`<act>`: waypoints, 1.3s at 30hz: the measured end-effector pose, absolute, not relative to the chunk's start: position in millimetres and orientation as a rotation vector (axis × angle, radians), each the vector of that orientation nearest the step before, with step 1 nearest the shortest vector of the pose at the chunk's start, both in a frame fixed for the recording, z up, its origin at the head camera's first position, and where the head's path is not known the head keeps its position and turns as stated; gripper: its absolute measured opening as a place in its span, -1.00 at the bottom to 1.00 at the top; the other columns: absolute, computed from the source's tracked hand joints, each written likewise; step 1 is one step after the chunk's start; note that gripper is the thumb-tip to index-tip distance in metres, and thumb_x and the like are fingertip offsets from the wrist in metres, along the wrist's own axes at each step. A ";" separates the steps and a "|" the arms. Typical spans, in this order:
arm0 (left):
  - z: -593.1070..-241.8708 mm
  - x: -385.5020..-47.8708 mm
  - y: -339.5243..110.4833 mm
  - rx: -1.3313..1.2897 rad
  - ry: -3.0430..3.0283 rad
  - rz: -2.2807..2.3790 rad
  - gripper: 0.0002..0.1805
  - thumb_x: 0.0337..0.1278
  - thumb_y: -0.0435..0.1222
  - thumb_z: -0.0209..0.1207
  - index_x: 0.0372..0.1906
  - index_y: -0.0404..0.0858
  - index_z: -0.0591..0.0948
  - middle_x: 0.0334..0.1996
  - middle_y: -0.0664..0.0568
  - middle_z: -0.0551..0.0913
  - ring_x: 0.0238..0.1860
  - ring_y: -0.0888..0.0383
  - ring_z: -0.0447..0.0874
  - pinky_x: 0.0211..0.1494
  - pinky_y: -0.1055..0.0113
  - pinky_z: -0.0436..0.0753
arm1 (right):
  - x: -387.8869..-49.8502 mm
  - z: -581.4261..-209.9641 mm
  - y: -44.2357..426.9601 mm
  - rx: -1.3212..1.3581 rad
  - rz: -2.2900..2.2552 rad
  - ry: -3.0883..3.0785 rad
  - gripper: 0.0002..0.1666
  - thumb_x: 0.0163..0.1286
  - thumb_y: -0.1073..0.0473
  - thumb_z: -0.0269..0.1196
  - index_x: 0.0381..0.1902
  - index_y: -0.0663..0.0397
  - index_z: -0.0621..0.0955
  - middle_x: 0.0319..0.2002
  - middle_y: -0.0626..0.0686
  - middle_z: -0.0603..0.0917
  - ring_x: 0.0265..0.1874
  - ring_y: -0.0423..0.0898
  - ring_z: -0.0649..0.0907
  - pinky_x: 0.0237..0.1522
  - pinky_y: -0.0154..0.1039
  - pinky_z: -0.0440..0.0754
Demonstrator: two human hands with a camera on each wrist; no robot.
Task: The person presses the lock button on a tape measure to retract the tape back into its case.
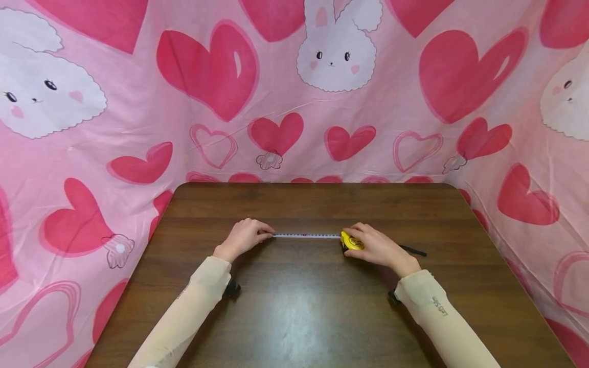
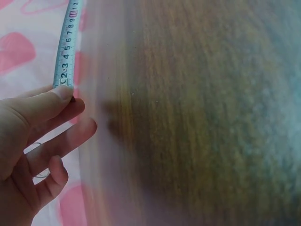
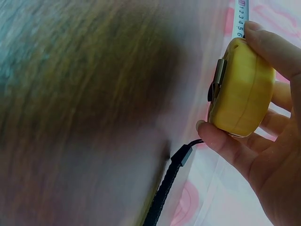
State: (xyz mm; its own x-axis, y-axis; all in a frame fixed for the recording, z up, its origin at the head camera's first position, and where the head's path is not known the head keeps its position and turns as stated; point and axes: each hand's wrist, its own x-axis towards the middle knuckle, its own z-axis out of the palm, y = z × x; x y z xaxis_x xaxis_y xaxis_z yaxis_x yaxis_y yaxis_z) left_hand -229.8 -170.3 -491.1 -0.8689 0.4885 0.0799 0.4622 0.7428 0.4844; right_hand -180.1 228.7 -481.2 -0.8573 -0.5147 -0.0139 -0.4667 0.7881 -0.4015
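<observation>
A yellow tape measure (image 1: 353, 241) is held in my right hand (image 1: 378, 246), its fingers wrapped about the case. The right wrist view shows the case (image 3: 244, 89) with a metal clip on its side and a black strap (image 3: 162, 193) trailing from it. From the case a white blade (image 1: 307, 235) with printed numbers runs straight to my left hand (image 1: 246, 236). Thumb and finger pinch the blade's end; in the left wrist view the numbers on the blade (image 2: 67, 47) climb away from the thumb. The remaining fingers of that hand are spread below the blade.
Both hands are over a brown wood-grain table (image 1: 294, 296) with rounded far corners. Pink cloth (image 1: 285, 102) printed with hearts and rabbits hangs behind it and at both sides. Dark wrist cameras sit under both cuffs.
</observation>
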 end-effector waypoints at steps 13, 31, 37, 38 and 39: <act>-493.6 -229.8 -165.1 0.854 2.885 0.781 -0.85 0.28 -0.22 0.41 -0.09 -0.04 0.87 -0.16 0.15 0.84 -0.29 0.29 0.71 -0.12 0.23 0.70 | -179.4 -481.7 223.9 -0.819 -0.591 2.863 -0.22 0.36 -0.14 0.44 0.41 0.12 0.55 0.20 0.16 0.60 0.10 0.06 0.59 0.21 0.10 0.61; -493.4 -229.4 -157.3 0.878 2.879 0.753 -0.85 0.28 -0.22 0.41 -0.09 -0.05 0.87 -0.16 0.15 0.84 -0.29 0.27 0.73 -0.12 0.23 0.71 | -180.4 -482.9 216.5 -0.828 -0.590 2.855 -0.22 0.36 -0.15 0.45 0.41 0.09 0.55 0.20 0.15 0.59 0.08 0.05 0.59 0.20 0.08 0.62; -493.8 -225.5 -152.9 0.870 2.862 0.759 -0.83 0.29 -0.23 0.40 -0.07 -0.06 0.86 -0.14 0.13 0.84 -0.20 0.20 0.77 -0.05 0.18 0.72 | -179.6 -485.6 216.5 -0.829 -0.595 2.845 -0.21 0.36 -0.15 0.44 0.42 0.09 0.54 0.21 0.14 0.59 0.08 0.05 0.59 0.20 0.10 0.62; -494.2 -225.3 -152.5 0.870 2.860 0.759 -0.83 0.29 -0.23 0.40 -0.07 -0.06 0.86 -0.14 0.14 0.84 -0.20 0.21 0.77 -0.06 0.19 0.72 | -179.5 -486.1 216.6 -0.827 -0.595 2.843 -0.22 0.36 -0.15 0.44 0.42 0.09 0.54 0.21 0.14 0.59 0.09 0.04 0.59 0.20 0.09 0.62; -494.6 -224.9 -151.9 0.869 2.860 0.757 -0.83 0.29 -0.22 0.40 -0.07 -0.05 0.86 -0.14 0.14 0.84 -0.20 0.21 0.77 -0.05 0.20 0.72 | -179.5 -486.6 216.6 -0.827 -0.595 2.842 -0.22 0.36 -0.15 0.44 0.42 0.09 0.54 0.21 0.14 0.59 0.08 0.04 0.59 0.20 0.09 0.62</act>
State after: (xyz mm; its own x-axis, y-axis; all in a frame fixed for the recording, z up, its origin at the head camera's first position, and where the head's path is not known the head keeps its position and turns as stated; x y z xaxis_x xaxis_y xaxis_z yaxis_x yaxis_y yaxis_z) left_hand -224.9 -151.9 -494.6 -0.8395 0.5368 0.0847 0.5084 0.7206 0.4714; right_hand -179.5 216.6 -486.6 -0.8432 -0.5376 -0.0075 -0.4894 0.7732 -0.4032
